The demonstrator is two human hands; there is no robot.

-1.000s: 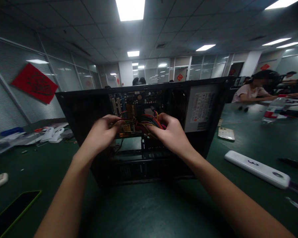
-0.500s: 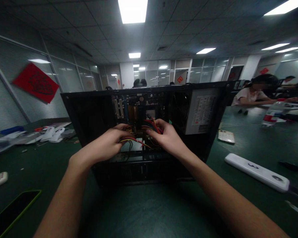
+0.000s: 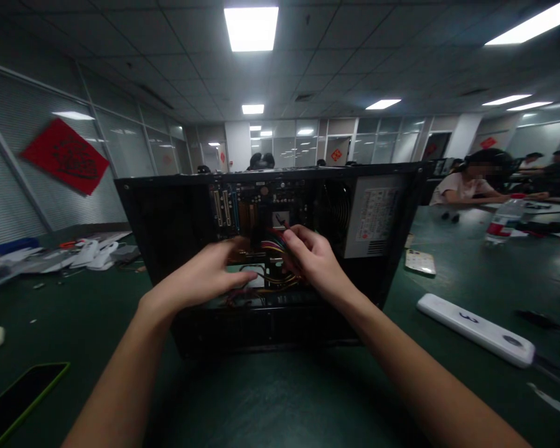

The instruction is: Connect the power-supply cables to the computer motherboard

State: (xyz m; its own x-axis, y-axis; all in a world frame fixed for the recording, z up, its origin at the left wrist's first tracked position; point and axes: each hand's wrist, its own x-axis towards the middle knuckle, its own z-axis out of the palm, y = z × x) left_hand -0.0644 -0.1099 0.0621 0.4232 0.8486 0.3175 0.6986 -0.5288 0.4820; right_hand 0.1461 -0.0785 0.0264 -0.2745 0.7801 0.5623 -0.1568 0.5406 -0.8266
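An open black computer case (image 3: pixel 168 218) stands on the green table (image 3: pixel 270 398), its inside facing me, with a motherboard (image 3: pixel 261 202), a fan and a grey power supply (image 3: pixel 376 214) in it. Both my hands reach inside. My right hand (image 3: pixel 312 261) is closed around a bundle of red, yellow and black wires (image 3: pixel 275 246). My left hand (image 3: pixel 205 277) lies just left of it with fingers stretched toward the same wires, blurred by motion.
A white power strip (image 3: pixel 476 330) lies at the right, a phone (image 3: pixel 420 262) beyond it. A dark phone with a green edge (image 3: pixel 18 401) is at the lower left. White parts lie scattered (image 3: pixel 93 255) at the far left. A seated person (image 3: pixel 471 183) and a water bottle (image 3: pixel 501 224) are at the right.
My left hand has dropped lower and moved right, toward the wire bundle. My right hand has shifted slightly left and up on the wires. The view has tilted a little.
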